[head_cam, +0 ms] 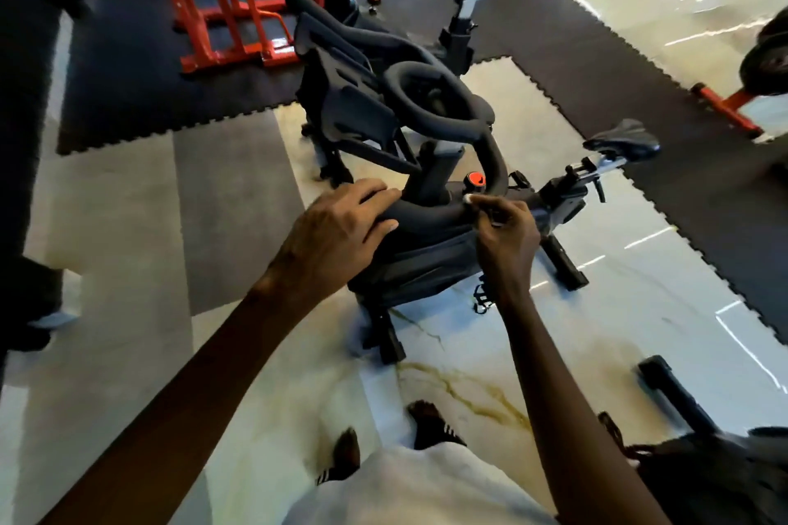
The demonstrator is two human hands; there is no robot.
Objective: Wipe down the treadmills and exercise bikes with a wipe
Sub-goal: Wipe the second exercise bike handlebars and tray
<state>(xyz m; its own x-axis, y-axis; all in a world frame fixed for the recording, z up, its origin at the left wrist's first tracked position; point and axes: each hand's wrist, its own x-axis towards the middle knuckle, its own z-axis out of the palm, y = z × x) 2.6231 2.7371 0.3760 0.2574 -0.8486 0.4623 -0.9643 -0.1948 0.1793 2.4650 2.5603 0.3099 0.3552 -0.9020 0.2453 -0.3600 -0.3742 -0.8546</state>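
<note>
Hands on a black exercise bike (430, 251), no readable brand or lettering anywhere.

Left hand (337, 230) lies flat, fingers spread, on the frame; right hand (505, 234) pinches a small white wipe (468, 197) against the frame below the round orange knob (475, 180).

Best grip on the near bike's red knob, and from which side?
Pinch the red knob around its round rim from above: its face points up and the top looks clear. The handlebar curves close behind it, so come from the near side, where the right hand already works.
</note>
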